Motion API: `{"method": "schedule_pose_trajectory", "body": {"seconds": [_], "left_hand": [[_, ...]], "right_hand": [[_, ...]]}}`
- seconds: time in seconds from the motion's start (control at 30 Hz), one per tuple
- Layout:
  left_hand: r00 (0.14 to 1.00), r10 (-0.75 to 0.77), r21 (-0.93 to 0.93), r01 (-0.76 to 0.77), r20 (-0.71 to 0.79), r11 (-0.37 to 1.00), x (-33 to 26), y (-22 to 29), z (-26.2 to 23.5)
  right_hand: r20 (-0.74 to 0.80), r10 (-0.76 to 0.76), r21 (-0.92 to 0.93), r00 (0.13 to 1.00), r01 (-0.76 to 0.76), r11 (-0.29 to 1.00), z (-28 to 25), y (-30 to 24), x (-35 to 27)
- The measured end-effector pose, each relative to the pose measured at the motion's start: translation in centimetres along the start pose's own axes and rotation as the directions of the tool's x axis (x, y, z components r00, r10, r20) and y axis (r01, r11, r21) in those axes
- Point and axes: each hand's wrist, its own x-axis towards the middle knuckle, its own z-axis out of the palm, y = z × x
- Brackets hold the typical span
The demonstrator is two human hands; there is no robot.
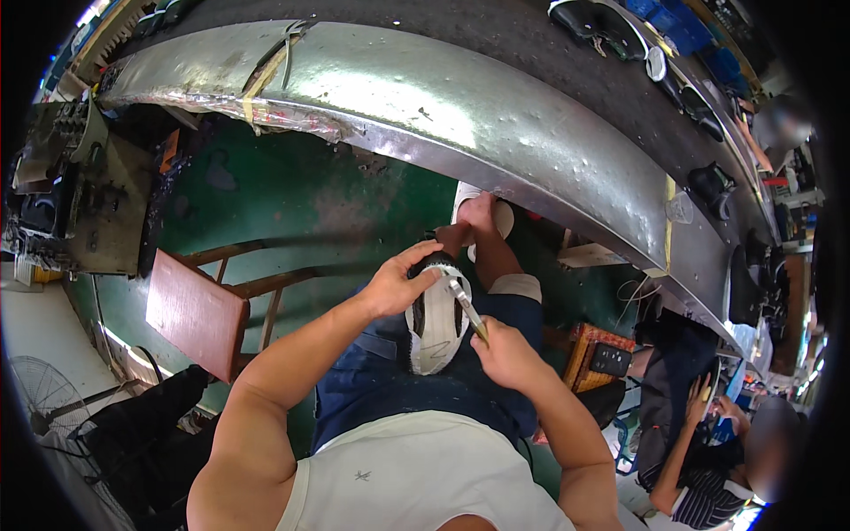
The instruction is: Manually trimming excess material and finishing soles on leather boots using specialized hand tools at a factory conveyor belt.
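Note:
A shoe (436,336) rests across my lap with its pale sole side turned up and a dark opening at its far end. My left hand (400,281) is wrapped round that far end, thumb on the near side. In my right hand (509,354) is a slim silver metal hand tool (467,308), either pincers or a small hammer; its exact kind is unclear. The tool's head lies over the shoe's right edge; whether it touches cannot be seen.
A metal-edged workbench conveyor (531,159) curves across in front, with black shoes (713,188) on it. To the left stand a brown wooden stool (197,311) and a machine (106,208). A woven seat (589,358) and a co-worker's arm (677,451) are at right.

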Motion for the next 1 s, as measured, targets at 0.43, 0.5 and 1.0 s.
{"method": "schedule_pose_trajectory", "body": {"seconds": [0.43, 0.5, 1.0], "left_hand": [[1.0, -0.013, 0.093, 0.011, 0.013, 0.996, -1.0, -0.7, -0.5], [0.964, -0.236, -0.036, 0.234, -0.119, 0.972, -4.2, -1.1, 1.5], [0.865, -0.42, 0.005, 0.436, 0.274, 0.9, -3.9, 3.2, 5.6]], "right_hand": [[-0.094, 0.069, 0.359, 0.993, -0.031, 0.933, 0.5, 0.7, 2.5], [-0.278, 0.114, 0.466, 0.954, 0.031, 0.884, 3.1, 2.5, 1.3], [-0.126, 0.207, 0.852, 0.97, -0.001, 0.523, 7.8, 5.8, -2.2]]}}
